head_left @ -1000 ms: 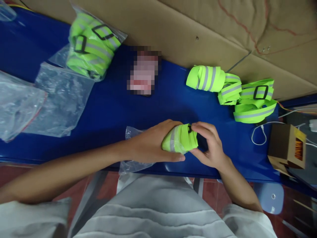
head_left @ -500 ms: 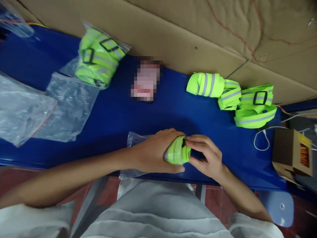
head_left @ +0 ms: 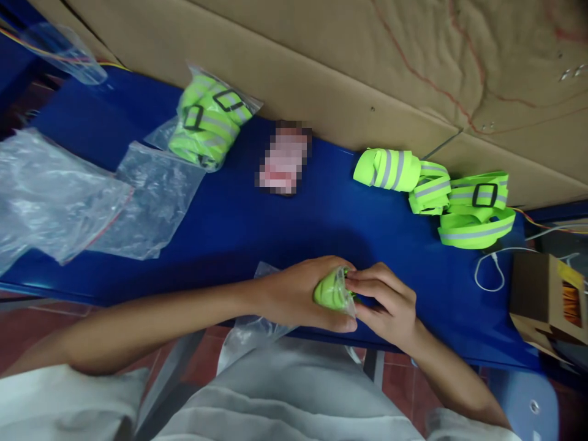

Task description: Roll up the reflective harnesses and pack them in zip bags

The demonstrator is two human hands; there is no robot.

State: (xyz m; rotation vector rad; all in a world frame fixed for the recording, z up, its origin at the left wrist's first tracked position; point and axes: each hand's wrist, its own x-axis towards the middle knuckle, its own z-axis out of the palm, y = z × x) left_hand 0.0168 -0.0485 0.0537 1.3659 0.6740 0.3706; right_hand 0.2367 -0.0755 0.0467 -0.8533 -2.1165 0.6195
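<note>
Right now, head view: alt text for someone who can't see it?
A person's left hand wraps around a bright-green fabric strap bundle partly covered by clear plastic; the right hand is at its end. Beyond, on a blue table, loose grey-striped green straps lie right, a bagged green bundle left.

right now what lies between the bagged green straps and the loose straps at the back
The head view shows a pixelated pinkish object on the blue table between bagged straps and loose straps.
</note>
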